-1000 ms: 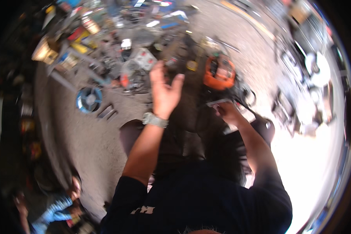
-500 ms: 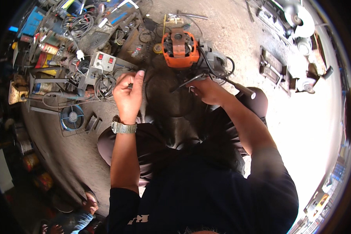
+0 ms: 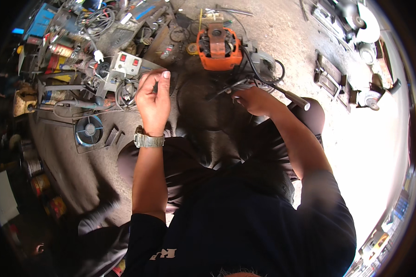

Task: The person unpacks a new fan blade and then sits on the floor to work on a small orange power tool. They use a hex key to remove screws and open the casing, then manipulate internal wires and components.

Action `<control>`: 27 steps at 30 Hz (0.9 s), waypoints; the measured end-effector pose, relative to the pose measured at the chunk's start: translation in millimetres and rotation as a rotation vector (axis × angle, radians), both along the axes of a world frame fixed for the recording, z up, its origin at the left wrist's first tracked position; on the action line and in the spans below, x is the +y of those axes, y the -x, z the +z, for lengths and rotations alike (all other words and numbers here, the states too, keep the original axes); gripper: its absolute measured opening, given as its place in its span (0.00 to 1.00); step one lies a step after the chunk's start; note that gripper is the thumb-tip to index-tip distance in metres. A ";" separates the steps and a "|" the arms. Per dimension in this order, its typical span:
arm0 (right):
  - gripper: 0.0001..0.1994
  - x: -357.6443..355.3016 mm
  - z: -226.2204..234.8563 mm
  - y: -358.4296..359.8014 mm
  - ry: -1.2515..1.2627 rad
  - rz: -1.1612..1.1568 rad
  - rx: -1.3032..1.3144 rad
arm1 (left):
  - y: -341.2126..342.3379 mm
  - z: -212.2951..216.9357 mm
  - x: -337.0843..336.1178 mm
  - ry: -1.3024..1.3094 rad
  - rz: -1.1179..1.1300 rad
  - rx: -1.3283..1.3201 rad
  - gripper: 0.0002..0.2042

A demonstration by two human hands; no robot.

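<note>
My left hand (image 3: 153, 99), with a watch (image 3: 149, 138) at its wrist, is raised and closed, thumb pointing up. Something small and dark may be between its fingers; I cannot make it out. My right hand (image 3: 255, 100) is closed around a thin dark tool (image 3: 224, 89) that sticks out to the left; its kind is unclear. Just beyond that hand sits an orange and grey power tool (image 3: 220, 62), its motor housing facing up. A black cord (image 3: 249, 57) loops from it past a grey tube-shaped handle (image 3: 296, 99) near my right knee.
Left of my hands lies a grey switch box (image 3: 125, 69) with red switches, among coiled cables (image 3: 126, 93) and mixed tools. A round blue fan-like part (image 3: 88, 130) rests on the floor. A yellow tape roll (image 3: 192, 48) is beside the power tool. Metal vises and grinders (image 3: 330, 76) stand at right.
The whole view has shifted slightly, so the power tool appears higher and further right. My hands keep nearly the same pose. At lower left, another person's leg and foot have moved.
</note>
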State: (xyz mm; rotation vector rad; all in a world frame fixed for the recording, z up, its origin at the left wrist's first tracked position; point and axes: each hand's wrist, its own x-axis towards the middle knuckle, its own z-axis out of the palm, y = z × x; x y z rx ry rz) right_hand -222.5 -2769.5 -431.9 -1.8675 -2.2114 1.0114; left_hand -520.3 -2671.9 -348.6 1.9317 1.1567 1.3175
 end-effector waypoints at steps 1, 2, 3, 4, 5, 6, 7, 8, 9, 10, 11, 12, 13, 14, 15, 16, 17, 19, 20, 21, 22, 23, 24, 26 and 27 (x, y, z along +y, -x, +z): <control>0.13 6.4 1.1 5.2 0.009 0.041 -0.042 | 8.4 1.0 1.2 -0.015 0.019 -0.031 0.08; 0.14 4.0 -13.4 3.3 -0.061 0.087 -0.074 | 11.9 -2.0 -3.7 0.057 0.042 -0.032 0.10; 0.14 6.6 -23.1 2.3 -0.138 0.137 -0.107 | 16.9 -3.9 -3.0 0.068 0.068 -0.020 0.09; 0.15 4.3 -34.4 0.4 -0.244 0.183 -0.137 | 19.3 -7.3 -9.4 0.050 0.077 -0.004 0.09; 0.16 6.5 -41.5 -0.4 -0.352 0.207 -0.160 | 19.9 -7.5 -9.3 0.000 0.065 0.017 0.08; 0.17 8.8 -47.1 -1.8 -0.451 0.212 -0.176 | 16.4 -8.6 -7.4 -0.054 0.045 0.030 0.08; 0.17 11.9 -53.4 -7.6 -0.438 0.226 -0.145 | 16.4 -9.9 -8.4 -0.097 0.034 0.043 0.07; 0.17 8.7 -57.8 -13.4 -0.377 0.217 -0.131 | 15.8 -7.5 -8.9 -0.122 0.026 0.041 0.07; 0.18 6.8 -63.3 -22.8 -0.322 0.189 -0.142 | 14.3 -3.5 -5.7 -0.138 0.013 0.037 0.06; 0.18 -3.2 -75.5 -38.7 -0.308 0.177 -0.180 | 5.8 -2.0 -5.9 -0.144 0.033 -0.001 0.03; 0.15 -1.2 -47.4 -20.5 -0.104 -0.038 0.004 | 8.0 -0.5 -8.1 -0.144 0.069 -0.037 0.05; 0.14 -1.4 -45.9 -17.4 -0.345 0.065 0.026 | 13.5 5.9 -8.1 -0.081 0.067 -0.041 0.08; 0.13 1.7 -50.2 -17.6 -0.413 0.149 0.042 | 16.9 8.0 -12.4 -0.002 0.061 -0.049 0.10; 0.12 2.8 -52.5 -20.1 -0.373 0.132 0.035 | 18.3 10.4 -15.2 0.077 0.046 -0.059 0.13; 0.11 5.0 -52.3 -13.4 -0.335 0.112 0.039 | 20.2 7.8 -15.4 0.073 0.051 -0.047 0.13; 0.10 6.1 -50.6 -9.4 -0.315 0.101 0.058 | 21.5 5.2 -14.3 0.071 0.052 -0.036 0.13; 0.09 6.4 -47.5 -7.0 -0.295 0.088 0.075 | 21.9 2.3 -13.6 0.069 0.050 -0.025 0.13; 0.08 8.7 -45.0 -6.1 -0.273 0.069 0.086 | 20.1 0.0 -13.5 0.040 0.030 0.006 0.13; 0.08 12.1 -48.0 -6.9 -0.265 0.073 0.076 | 21.0 -1.1 -11.1 0.014 0.019 0.026 0.13; 0.08 12.7 -52.0 -7.8 -0.245 0.081 0.062 | 21.0 -4.4 -12.0 0.000 0.013 0.041 0.13; 0.09 9.9 -56.5 -9.2 -0.203 0.007 0.091 | 18.8 -3.0 -14.2 0.021 0.004 0.040 0.12; 0.10 10.5 -59.9 -11.9 -0.250 0.064 0.053 | 18.5 -1.1 -12.9 0.008 -0.003 0.054 0.12; 0.11 8.9 -57.8 -12.6 -0.288 0.128 0.011 | 18.9 -1.7 -14.1 0.004 -0.004 0.064 0.13; 0.15 9.3 -53.3 -13.4 -0.261 0.140 0.013 | 20.8 -2.3 -14.4 -0.008 0.004 0.077 0.13; 0.16 7.9 -46.1 -7.2 -0.240 0.079 0.034 | 23.0 -0.8 -15.2 -0.012 0.013 0.079 0.13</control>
